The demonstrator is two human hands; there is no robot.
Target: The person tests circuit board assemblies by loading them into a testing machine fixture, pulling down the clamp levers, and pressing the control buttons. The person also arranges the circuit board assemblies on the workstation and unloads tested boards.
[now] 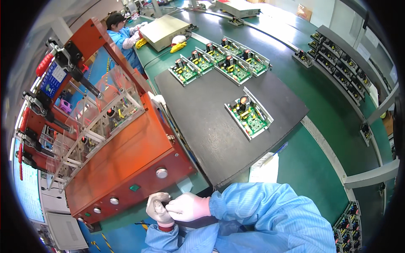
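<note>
My left hand (158,209) and my right hand (186,207), both in white gloves, meet in front of the red test fixture (126,156). The left hand's fingers are curled. My right hand is closed in a pinch against the left hand's fingers; whatever lies between them, if anything, is hidden. Beyond the hands lies a black mat (202,130). On it a single green circuit board (252,118) in a metal bracket stands apart from several similar boards (234,69) grouped at the mat's far end.
Clamps with red handles (44,64) rise above the fixture at left. A paper sheet (265,168) and a blue pen (280,147) lie beside the mat. A beige instrument (164,31) sits farther back, near a co-worker in blue (122,40). Racked boards (337,63) stand at right.
</note>
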